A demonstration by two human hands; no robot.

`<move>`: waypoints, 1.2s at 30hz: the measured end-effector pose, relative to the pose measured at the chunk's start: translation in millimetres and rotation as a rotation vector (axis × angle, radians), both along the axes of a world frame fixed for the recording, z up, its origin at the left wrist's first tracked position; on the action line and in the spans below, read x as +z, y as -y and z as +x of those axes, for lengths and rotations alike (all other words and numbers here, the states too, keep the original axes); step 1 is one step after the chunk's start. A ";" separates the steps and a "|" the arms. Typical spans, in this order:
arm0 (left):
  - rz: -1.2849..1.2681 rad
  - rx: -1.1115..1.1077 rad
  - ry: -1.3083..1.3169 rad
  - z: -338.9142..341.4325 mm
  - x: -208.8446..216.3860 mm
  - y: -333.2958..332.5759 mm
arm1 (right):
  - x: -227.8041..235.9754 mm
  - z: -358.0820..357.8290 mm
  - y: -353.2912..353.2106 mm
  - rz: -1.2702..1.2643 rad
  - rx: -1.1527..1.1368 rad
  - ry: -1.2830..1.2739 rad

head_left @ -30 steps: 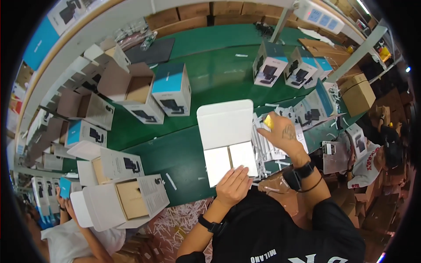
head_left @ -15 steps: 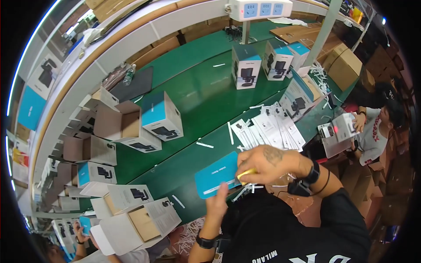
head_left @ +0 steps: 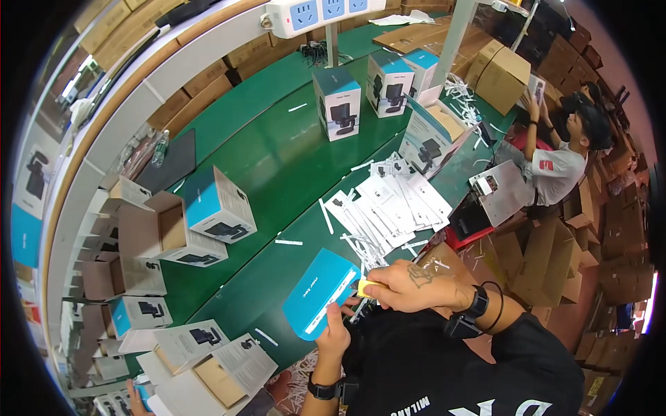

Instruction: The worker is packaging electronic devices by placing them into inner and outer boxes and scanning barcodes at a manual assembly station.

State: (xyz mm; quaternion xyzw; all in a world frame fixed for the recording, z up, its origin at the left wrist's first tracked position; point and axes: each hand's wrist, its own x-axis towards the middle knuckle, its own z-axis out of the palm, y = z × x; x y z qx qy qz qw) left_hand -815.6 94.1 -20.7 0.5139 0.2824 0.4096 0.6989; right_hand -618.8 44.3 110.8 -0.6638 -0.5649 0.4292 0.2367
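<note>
My left hand point(head_left: 334, 338) grips a blue carton point(head_left: 320, 286) by its near edge, thumb on top and fingertips showing past the right side. A white strip with dark marks runs along that edge. In my right hand point(head_left: 408, 286), closed, is a small yellow-handled cutter point(head_left: 373, 286); its dark tip lies at the carton's right corner. My fingers partly hide the tool. Beyond my hands, a pile of white printed leaflets point(head_left: 388, 208) spreads over the green table point(head_left: 277, 152), with narrow white paper strips point(head_left: 288, 242) around it.
Closed blue-topped boxes point(head_left: 220, 204) stand left and at the back. Open boxes point(head_left: 218, 381) line the left side; another open box point(head_left: 433, 135) stands behind the leaflets. A power strip point(head_left: 319, 14) hangs above. A brown carton point(head_left: 498, 73) and a co-worker point(head_left: 555, 159) are at right.
The view has shifted right. The blue carton has tilted so its white-striped edge faces the cutter, which has moved from its top to its right corner. The co-worker has raised a box.
</note>
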 end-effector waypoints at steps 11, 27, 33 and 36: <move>0.043 0.164 -0.017 37.9 21.5 10.5 | -27.7 -10.0 -3.4 0.049 -0.270 -0.342; 0.097 0.160 -0.066 41.6 12.4 7.3 | -28.0 -11.9 -16.5 0.261 -0.175 -0.018; 0.129 0.053 -0.103 41.4 18.2 6.4 | 3.8 11.7 -24.6 0.276 -0.046 0.456; 0.127 0.022 -0.109 39.5 -7.6 9.5 | -7.9 13.8 -32.4 0.521 -0.100 0.364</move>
